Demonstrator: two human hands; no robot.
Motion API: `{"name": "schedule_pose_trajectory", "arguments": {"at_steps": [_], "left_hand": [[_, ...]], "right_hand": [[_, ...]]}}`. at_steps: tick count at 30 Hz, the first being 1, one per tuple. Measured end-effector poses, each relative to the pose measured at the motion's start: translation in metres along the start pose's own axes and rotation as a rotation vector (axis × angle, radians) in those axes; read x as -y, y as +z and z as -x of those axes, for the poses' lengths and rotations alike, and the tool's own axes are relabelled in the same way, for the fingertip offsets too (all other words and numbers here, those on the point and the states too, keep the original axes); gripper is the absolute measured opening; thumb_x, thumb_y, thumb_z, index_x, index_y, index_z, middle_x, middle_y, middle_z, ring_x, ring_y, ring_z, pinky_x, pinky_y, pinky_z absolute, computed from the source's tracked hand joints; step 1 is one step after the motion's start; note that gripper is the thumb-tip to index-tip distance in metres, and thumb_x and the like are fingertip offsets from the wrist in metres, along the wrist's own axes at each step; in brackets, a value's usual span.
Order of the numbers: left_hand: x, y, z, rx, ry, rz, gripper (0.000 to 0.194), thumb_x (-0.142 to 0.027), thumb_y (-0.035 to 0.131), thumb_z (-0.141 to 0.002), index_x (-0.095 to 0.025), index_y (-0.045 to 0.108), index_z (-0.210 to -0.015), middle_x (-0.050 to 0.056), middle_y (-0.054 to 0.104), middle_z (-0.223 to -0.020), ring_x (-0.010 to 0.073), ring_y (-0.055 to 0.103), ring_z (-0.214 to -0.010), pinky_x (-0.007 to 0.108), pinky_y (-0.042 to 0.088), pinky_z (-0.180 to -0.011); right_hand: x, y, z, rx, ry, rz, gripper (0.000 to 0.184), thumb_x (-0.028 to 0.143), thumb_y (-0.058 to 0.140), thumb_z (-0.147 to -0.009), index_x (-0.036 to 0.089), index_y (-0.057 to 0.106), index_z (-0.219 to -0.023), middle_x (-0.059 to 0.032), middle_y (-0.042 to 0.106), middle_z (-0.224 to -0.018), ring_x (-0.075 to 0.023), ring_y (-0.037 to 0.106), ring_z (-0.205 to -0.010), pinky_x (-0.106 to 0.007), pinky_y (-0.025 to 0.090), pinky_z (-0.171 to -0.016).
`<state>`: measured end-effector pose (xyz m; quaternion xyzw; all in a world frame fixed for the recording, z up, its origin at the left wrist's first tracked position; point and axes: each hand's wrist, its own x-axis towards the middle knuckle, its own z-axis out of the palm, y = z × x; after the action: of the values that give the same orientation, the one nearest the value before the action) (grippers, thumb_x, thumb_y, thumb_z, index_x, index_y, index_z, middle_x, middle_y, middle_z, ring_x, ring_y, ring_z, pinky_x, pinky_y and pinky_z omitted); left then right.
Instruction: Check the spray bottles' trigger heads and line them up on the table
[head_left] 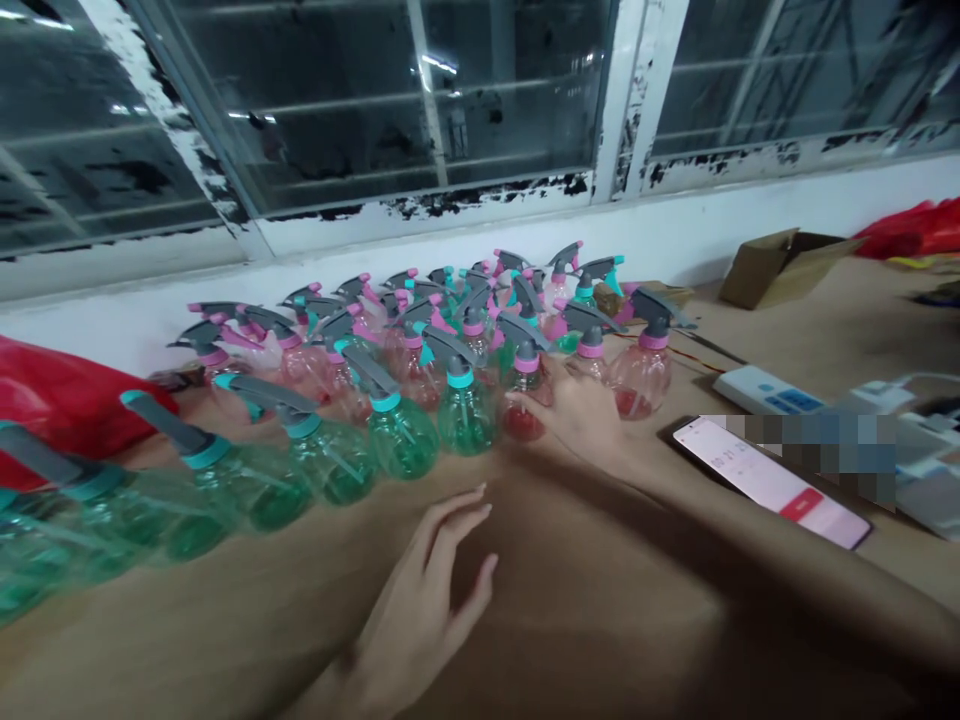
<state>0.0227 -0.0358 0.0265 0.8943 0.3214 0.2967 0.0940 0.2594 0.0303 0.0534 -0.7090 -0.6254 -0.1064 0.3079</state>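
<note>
My right hand [581, 408] is closed around the body of a pink spray bottle [523, 415], thumb in front and the other fingers partly hidden behind it. This bottle stands upright on the table, with a pink collar and a grey trigger head. Closer to me, my left hand [427, 590] hovers over the table, fingers apart and holding nothing. A green spray bottle [466, 415] with a turquoise collar stands just left of the pink one. Other green spray bottles [405, 438] run in a row toward the left edge.
Behind the front row crowd several more pink spray bottles [304, 368] and green ones. To the right lie a phone [772, 480] with a lit screen and a white power strip [772, 388]. An open cardboard box [765, 270] sits farther back. Red plastic [67, 400] lies at the left.
</note>
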Motion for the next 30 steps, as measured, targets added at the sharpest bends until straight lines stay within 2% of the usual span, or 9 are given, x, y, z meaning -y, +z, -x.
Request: {"name": "schedule_pose_trajectory", "arguments": {"at_steps": [3, 7, 10, 14, 17, 19, 21, 24, 30], "left_hand": [[-0.004, 0.011, -0.009, -0.006, -0.093, 0.108, 0.034, -0.017, 0.049, -0.09, -0.025, 0.043, -0.122, 0.008, 0.054, -0.121, 0.0239, 0.056, -0.112, 0.044, 0.049, -0.093], [-0.005, 0.028, -0.023, -0.07, -0.206, 0.266, 0.039, -0.016, 0.052, -0.087, -0.025, 0.042, -0.123, 0.009, 0.052, -0.124, 0.0228, 0.06, -0.108, 0.043, 0.052, -0.089], [-0.006, 0.042, -0.03, -0.083, -0.222, 0.296, 0.057, -0.019, 0.061, -0.083, -0.024, 0.033, -0.133, 0.013, 0.045, -0.134, 0.0277, 0.054, -0.117, 0.049, 0.047, -0.093], [-0.013, 0.054, -0.032, 0.02, -0.183, 0.341, 0.078, -0.027, 0.071, -0.078, -0.021, 0.024, -0.14, 0.017, 0.042, -0.138, 0.0317, 0.046, -0.124, 0.053, 0.041, -0.098], [-0.019, 0.058, -0.031, 0.067, -0.176, 0.348, 0.076, -0.026, 0.072, -0.077, -0.021, 0.027, -0.138, 0.016, 0.045, -0.135, 0.0318, 0.046, -0.123, 0.053, 0.042, -0.098], [-0.021, 0.059, -0.03, 0.059, -0.165, 0.346, 0.074, -0.024, 0.071, -0.078, -0.022, 0.029, -0.138, 0.015, 0.046, -0.134, 0.031, 0.048, -0.122, 0.053, 0.043, -0.097], [-0.022, 0.059, -0.031, 0.058, -0.139, 0.357, 0.071, -0.023, 0.071, -0.078, -0.023, 0.03, -0.137, 0.013, 0.049, -0.132, 0.0301, 0.05, -0.12, 0.052, 0.044, -0.097], [-0.021, 0.058, -0.034, 0.086, -0.125, 0.354, 0.069, -0.023, 0.071, -0.078, -0.024, 0.033, -0.136, 0.013, 0.055, -0.124, 0.0309, 0.056, -0.113, 0.05, 0.048, -0.091], [-0.016, 0.053, -0.037, 0.1, -0.09, 0.309, 0.07, -0.026, 0.071, -0.076, -0.025, 0.034, -0.136, 0.011, 0.056, -0.126, 0.0291, 0.057, -0.112, 0.047, 0.051, -0.09]], "right_hand": [[-0.003, -0.002, 0.003, 0.009, -0.022, -0.013, 0.058, 0.058, 0.053, -0.081, 0.013, 0.057, -0.117, -0.0206, 0.067, -0.111, -0.0355, 0.066, -0.09, -0.045, 0.053, -0.063], [-0.005, -0.021, 0.027, 0.025, -0.08, -0.012, 0.058, 0.06, 0.049, -0.083, 0.013, 0.059, -0.115, -0.0194, 0.067, -0.107, -0.0364, 0.061, -0.104, -0.045, 0.053, -0.068], [-0.005, -0.041, 0.055, 0.062, -0.134, -0.023, 0.058, 0.063, 0.049, -0.081, 0.014, 0.062, -0.109, -0.0176, 0.065, -0.109, -0.0351, 0.06, -0.103, -0.045, 0.053, -0.074], [-0.007, -0.063, 0.078, 0.104, -0.185, -0.06, 0.066, 0.07, 0.049, -0.075, 0.012, 0.067, -0.101, -0.0188, 0.064, -0.107, -0.0369, 0.057, -0.103, -0.051, 0.048, -0.084], [-0.011, -0.071, 0.076, 0.129, -0.216, -0.188, 0.066, 0.067, 0.059, -0.07, 0.014, 0.064, -0.109, -0.0155, 0.062, -0.113, -0.0346, 0.052, -0.109, -0.052, 0.042, -0.092], [-0.013, -0.071, 0.068, 0.188, -0.208, -0.359, 0.064, 0.062, 0.066, -0.068, 0.018, 0.06, -0.113, -0.0117, 0.062, -0.112, -0.0298, 0.054, -0.106, -0.048, 0.044, -0.091], [-0.014, -0.068, 0.06, 0.316, -0.171, -0.592, 0.054, 0.057, 0.067, -0.071, 0.021, 0.06, -0.111, -0.0061, 0.065, -0.096, -0.0225, 0.06, -0.088, -0.039, 0.051, -0.076], [-0.01, -0.06, 0.052, 0.415, -0.094, -0.883, 0.04, 0.052, 0.062, -0.077, 0.022, 0.062, -0.104, 0.0004, 0.06, -0.073, -0.015, 0.056, -0.063, -0.028, 0.047, -0.053], [0.002, -0.053, 0.044, 0.32, -0.108, -1.035, 0.033, 0.045, 0.065, -0.077, 0.024, 0.061, -0.103, -0.0014, 0.067, -0.095, -0.017, 0.062, -0.082, -0.031, 0.051, -0.072]]}}
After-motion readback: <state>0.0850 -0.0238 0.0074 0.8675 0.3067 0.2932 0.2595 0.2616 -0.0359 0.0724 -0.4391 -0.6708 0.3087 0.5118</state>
